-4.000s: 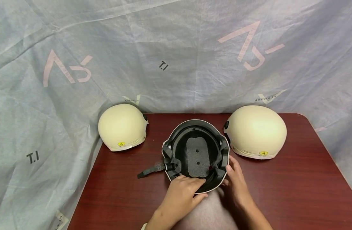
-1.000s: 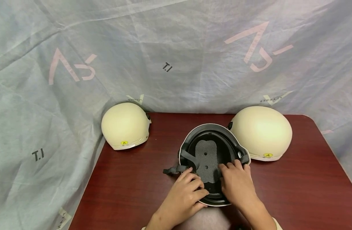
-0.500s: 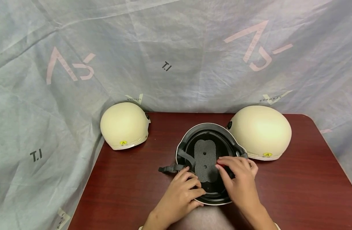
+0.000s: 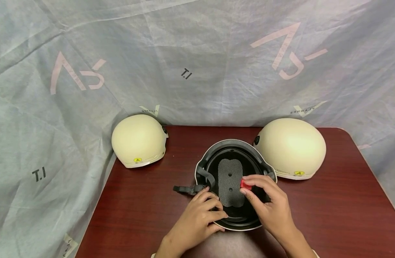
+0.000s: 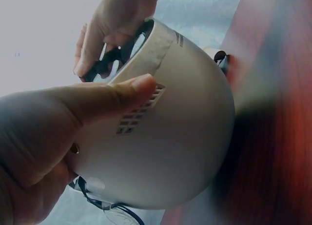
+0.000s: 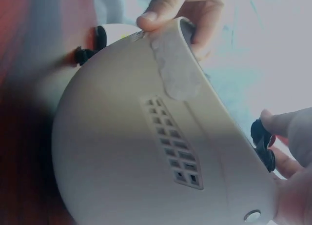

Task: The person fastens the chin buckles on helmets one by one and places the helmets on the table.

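Red shows where my right hand (image 4: 274,209) works: I pinch a small red piece (image 4: 246,184) between thumb and forefinger, over the inside of the helmet (image 5: 190,122), beside its grey pad (image 4: 231,183). The helmet sits upturned before me, hollow side up; whether its crown touches the table (image 4: 342,215) I cannot tell. My left hand (image 4: 198,218) grasps the near-left rim, fingers curled inside, thumb pressed on the outer shell. On that side a grey strap (image 4: 207,175) loops inside, and a strap end with a black tip (image 4: 183,189) pokes out past the rim. As for how far along I am, I judge the turning over done and the red piece in my grip, so the work seems partway. The black-tipped end and the red piece lie apart, not joined; if they belong together, which I can only guess, that joining is undone. Farther off, two cream helmets stand dome up: one to my left (image 4: 137,141), well apart, and one to my right (image 4: 291,147), just beside mine. Behind them hangs a printed grey cloth (image 4: 223,71).
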The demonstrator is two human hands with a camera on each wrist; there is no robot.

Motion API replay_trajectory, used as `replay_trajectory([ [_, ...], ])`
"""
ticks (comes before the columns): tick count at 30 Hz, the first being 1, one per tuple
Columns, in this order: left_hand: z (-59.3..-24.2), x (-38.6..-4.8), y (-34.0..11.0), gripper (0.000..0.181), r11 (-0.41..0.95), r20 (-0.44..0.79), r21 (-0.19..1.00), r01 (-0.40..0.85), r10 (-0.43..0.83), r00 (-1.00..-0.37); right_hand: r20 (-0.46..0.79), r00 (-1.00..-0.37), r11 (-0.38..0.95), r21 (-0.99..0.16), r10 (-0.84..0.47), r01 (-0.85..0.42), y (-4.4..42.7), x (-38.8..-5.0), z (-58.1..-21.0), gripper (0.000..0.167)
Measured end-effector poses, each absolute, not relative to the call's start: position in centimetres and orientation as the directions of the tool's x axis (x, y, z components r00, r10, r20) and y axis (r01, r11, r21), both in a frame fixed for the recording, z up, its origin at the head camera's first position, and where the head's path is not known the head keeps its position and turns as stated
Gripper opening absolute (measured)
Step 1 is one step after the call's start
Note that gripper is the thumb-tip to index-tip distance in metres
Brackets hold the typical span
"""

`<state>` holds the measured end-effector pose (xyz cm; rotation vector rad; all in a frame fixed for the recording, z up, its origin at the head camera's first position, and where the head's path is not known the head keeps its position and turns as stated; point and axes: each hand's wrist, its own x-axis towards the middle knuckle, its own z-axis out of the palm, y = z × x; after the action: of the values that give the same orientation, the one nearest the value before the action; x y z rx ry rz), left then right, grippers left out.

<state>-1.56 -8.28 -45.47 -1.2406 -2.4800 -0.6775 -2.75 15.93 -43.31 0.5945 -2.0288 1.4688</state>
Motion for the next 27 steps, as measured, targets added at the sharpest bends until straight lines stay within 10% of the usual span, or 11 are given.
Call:
replay_trajectory([
  [10, -45.0, -1.4, -9.0, 0.033, 0.486, 0.418, 0.333, 0.808, 0.692, -0.588, 0.685, -0.729, -0.014, -0.729, -0.016, -0.685, 15.8, -3.1, -42.5, 0.031],
  [19, -45.1, -1.4, -8.7, 0.036, 0.453, 0.475, 0.352, 0.819, 0.668, -0.573, 0.556, -0.819, 0.381, -0.734, -0.139, -0.563, 16.2, -3.0, -42.7, 0.043],
  [27, -45.7, -0.9, -9.4, 0.019, 0.368, 0.656, 0.46, 0.808, 0.473, -0.588, 0.635, -0.764, 0.392, -0.677, -0.115, -0.623, 16.3, -3.2, -43.1, 0.046],
])
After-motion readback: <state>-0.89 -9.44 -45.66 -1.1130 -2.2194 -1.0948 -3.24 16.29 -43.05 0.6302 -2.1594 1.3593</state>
